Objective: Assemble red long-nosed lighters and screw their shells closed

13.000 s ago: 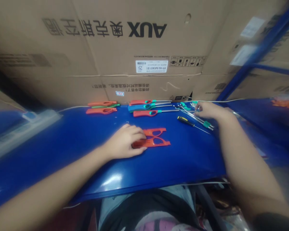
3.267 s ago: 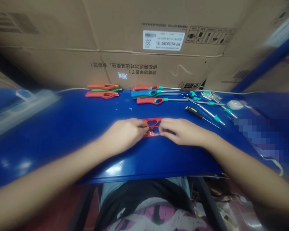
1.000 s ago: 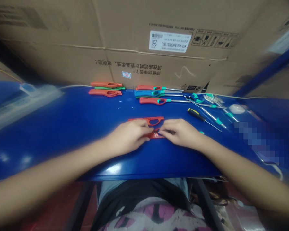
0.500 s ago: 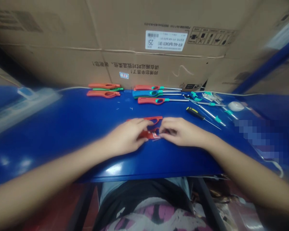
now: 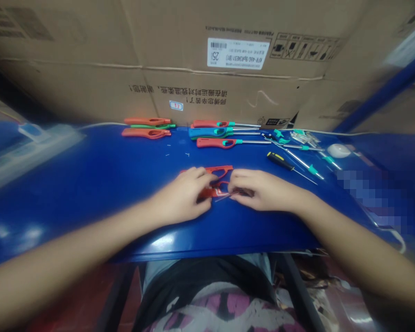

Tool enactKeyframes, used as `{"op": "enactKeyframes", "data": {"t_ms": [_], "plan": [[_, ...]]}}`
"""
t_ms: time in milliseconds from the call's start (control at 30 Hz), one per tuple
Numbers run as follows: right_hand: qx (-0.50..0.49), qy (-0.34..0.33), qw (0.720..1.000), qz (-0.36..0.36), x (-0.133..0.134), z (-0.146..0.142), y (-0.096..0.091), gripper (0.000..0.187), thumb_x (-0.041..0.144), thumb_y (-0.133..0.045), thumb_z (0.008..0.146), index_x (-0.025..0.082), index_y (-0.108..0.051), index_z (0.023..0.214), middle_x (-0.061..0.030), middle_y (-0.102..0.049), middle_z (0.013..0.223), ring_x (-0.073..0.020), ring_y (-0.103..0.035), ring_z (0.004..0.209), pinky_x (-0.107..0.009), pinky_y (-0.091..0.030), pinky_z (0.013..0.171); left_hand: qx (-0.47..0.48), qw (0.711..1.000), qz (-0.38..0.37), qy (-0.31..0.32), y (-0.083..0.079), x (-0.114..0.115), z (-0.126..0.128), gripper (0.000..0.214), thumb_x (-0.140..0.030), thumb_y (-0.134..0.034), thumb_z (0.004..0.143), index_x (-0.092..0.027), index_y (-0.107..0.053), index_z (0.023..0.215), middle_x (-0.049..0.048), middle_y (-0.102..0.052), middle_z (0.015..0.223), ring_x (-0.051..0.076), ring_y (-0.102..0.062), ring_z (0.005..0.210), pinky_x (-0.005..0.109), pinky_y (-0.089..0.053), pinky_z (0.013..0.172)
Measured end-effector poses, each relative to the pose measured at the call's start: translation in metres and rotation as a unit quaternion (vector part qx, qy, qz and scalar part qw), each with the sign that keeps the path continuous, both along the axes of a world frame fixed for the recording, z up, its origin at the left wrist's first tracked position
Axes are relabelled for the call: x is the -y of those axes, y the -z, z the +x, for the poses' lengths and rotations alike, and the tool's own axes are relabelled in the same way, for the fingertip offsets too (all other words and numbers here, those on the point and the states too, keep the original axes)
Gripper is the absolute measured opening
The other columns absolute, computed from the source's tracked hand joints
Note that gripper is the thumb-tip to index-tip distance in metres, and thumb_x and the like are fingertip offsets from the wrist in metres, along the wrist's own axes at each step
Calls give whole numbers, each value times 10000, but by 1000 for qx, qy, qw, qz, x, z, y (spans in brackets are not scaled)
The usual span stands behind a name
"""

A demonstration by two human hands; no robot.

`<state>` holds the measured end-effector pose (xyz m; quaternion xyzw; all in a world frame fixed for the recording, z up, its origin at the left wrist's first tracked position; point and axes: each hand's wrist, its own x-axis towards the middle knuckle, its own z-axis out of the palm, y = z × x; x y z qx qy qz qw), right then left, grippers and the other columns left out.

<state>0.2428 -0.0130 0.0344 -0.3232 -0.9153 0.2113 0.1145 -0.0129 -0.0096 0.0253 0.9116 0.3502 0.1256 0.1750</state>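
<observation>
My left hand (image 5: 192, 192) is closed around a red lighter casing half (image 5: 214, 191) low over the blue table. My right hand (image 5: 251, 190) pinches at the casing's right end, where a thin wire (image 5: 222, 198) shows by the fingertips; what else those fingers hold is hidden. Just behind lies another red casing half (image 5: 224, 171), partly covered by my left hand. Farther back are assembled long-necked lighters, among them a red one (image 5: 212, 143) and a blue one (image 5: 207, 133).
Orange lighter bodies (image 5: 146, 133) and a green one lie at the back left. A black-and-yellow screwdriver (image 5: 280, 160), metal tubes (image 5: 299, 161) and a white round object (image 5: 338, 151) are on the right. A power strip (image 5: 38, 150) lies left; a cardboard box (image 5: 180, 41) stands behind.
Both hands stay almost in place at the red casing. The wire near my right fingertips has shifted and now sticks out below the casing. The view has tilted slightly.
</observation>
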Motion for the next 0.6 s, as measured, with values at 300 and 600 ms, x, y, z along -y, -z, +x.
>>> {"op": "enactKeyframes", "data": {"t_ms": [300, 600], "plan": [[-7, -3, 1000, 22, -1, 3, 0, 112, 156, -592, 928, 196, -682, 982, -54, -649, 1005, -158, -605, 841, -281, -474, 736, 47, 998, 28, 41, 4, 0, 2, 214, -182, -550, 961, -230, -675, 1127, 77, -625, 1153, 240, -577, 1086, 403, -483, 973], [16, 11, 1000, 18, 0, 1, 0, 112, 160, -586, 931, 200, -662, 1004, -36, -656, 987, -149, -597, 809, -264, -438, 701, 72, 995, 13, 68, 10, -1, 3, 241, -117, -511, 978, -208, -679, 1125, 77, -626, 1157, 213, -578, 1119, 375, -470, 1016]]}}
